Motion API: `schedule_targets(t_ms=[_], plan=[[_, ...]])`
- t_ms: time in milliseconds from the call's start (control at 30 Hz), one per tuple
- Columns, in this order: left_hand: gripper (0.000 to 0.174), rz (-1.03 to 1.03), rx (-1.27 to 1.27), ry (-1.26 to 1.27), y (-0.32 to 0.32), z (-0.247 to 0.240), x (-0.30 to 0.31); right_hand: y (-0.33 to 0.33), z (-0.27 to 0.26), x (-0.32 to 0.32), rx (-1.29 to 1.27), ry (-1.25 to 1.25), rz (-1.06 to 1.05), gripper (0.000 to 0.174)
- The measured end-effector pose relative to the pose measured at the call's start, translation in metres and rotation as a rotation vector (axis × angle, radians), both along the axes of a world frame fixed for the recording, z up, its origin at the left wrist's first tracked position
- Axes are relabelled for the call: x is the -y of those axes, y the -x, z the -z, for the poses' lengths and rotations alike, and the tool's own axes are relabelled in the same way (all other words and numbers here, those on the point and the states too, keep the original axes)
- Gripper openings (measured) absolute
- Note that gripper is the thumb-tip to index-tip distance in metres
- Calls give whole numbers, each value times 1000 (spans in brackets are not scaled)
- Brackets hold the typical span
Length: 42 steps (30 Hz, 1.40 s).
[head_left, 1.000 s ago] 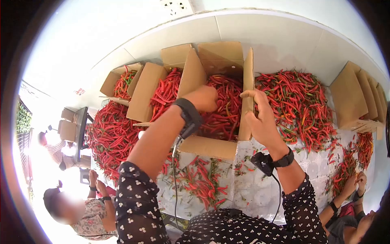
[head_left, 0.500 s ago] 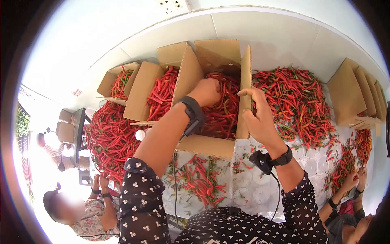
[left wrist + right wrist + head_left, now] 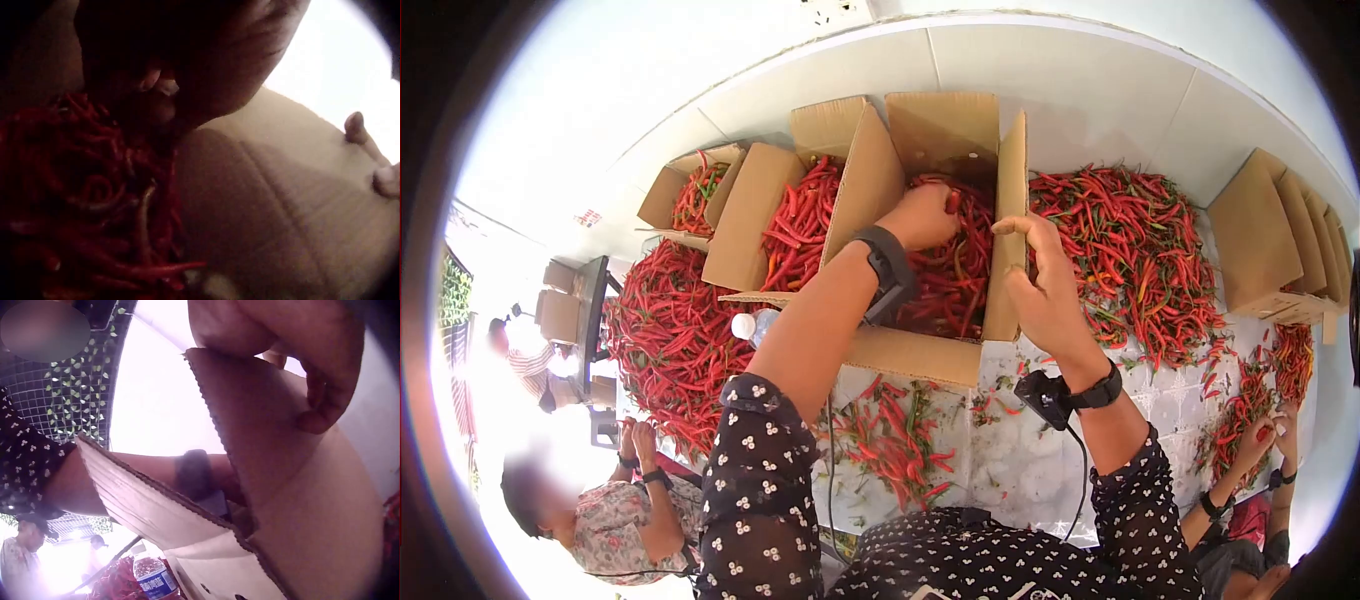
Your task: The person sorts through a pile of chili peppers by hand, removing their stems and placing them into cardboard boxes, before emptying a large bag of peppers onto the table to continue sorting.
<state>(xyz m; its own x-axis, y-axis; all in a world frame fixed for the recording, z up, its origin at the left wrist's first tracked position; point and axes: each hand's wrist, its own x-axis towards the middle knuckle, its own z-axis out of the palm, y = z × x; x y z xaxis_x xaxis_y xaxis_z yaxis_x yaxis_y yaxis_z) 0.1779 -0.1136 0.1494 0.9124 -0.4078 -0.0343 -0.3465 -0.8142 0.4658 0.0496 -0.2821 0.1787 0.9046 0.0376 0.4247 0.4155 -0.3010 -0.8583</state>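
Deep in the open cardboard box (image 3: 920,357), my left hand (image 3: 922,218) is curled over red chillies (image 3: 950,290), a bit of red showing at its fingers. The left wrist view has that hand (image 3: 187,56) dark above the chillies (image 3: 94,194), its fingers bent and their tips partly hidden. My right hand (image 3: 1050,290) grips the box's right flap (image 3: 1008,250), thumb and fingers on its edge. From the right wrist, that hand (image 3: 294,350) bends over the flap's top edge (image 3: 250,412).
Left of the box stand another chilli-filled box (image 3: 750,220), a smaller one (image 3: 662,205), a chilli heap (image 3: 675,340) and a bottle (image 3: 745,326). A second heap (image 3: 1130,260) and folded cardboard (image 3: 1255,235) lie right. Loose chillies (image 3: 895,445) are in front. People sit at both sides.
My left hand has moved further back and to the right inside the box, and red now shows at its fingers. My right hand has kept its grip on the flap.
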Motion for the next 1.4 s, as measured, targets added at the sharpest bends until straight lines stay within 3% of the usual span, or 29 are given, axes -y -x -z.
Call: schedule_targets(t_ms=[133, 300, 367, 433, 567, 633, 667, 733, 767, 867, 933, 1000, 1033, 1100, 1200, 1267, 1333, 1400], plan=[[25, 192, -134, 75, 1, 25, 8, -1, 0, -1, 42, 24, -4, 38], [22, 204, -136, 127, 7, -17, 8, 0, 2, 2, 24, 19, -7, 39], [22, 3, -120, 439, 7, -41, 0, 0, 2, 2, -30, 1, -8, 40], [20, -47, -180, 711, 25, -90, -10, -3, 3, 2, -2, -40, 6, 37], [22, -178, 190, 562, 41, -144, -64, -3, 0, 1, -39, -29, 7, 36], [26, -350, 414, 124, 31, -144, -108, -3, 2, 1, -90, -12, 2, 36], [26, -363, 404, 123, 33, -133, -137, -4, 5, -1, -100, -8, -11, 36], [35, -366, 633, -262, 38, -98, -179, -19, 19, 1, 91, 60, 60, 37], [43, -409, 559, -276, 54, -99, -180, -21, 19, 1, 44, 0, 46, 35], [25, -377, 737, 14, 116, -88, -163, -4, 11, -5, -27, -152, 61, 33], [14, -506, 479, 85, 171, -76, -140, 12, 15, -12, -17, -250, 103, 33], [13, -336, 441, 226, 209, -27, -139, 37, 36, -16, -251, -341, 190, 37], [13, -243, 391, 210, 225, 2, -142, 51, 55, -18, -341, -330, 125, 34], [14, -103, 287, 186, 256, 48, -135, 87, 89, -30, -518, 35, 40, 28], [20, 4, 181, 122, 282, 95, -116, 138, 140, -55, -502, 248, -204, 26], [24, 62, 145, 69, 288, 114, -114, 163, 152, -67, -508, 305, -254, 27], [29, 67, 100, 8, 288, 121, -115, 175, 155, -73, -759, 151, -327, 26], [27, 16, 93, 13, 293, 118, -118, 178, 148, -74, -792, 137, -326, 24]])
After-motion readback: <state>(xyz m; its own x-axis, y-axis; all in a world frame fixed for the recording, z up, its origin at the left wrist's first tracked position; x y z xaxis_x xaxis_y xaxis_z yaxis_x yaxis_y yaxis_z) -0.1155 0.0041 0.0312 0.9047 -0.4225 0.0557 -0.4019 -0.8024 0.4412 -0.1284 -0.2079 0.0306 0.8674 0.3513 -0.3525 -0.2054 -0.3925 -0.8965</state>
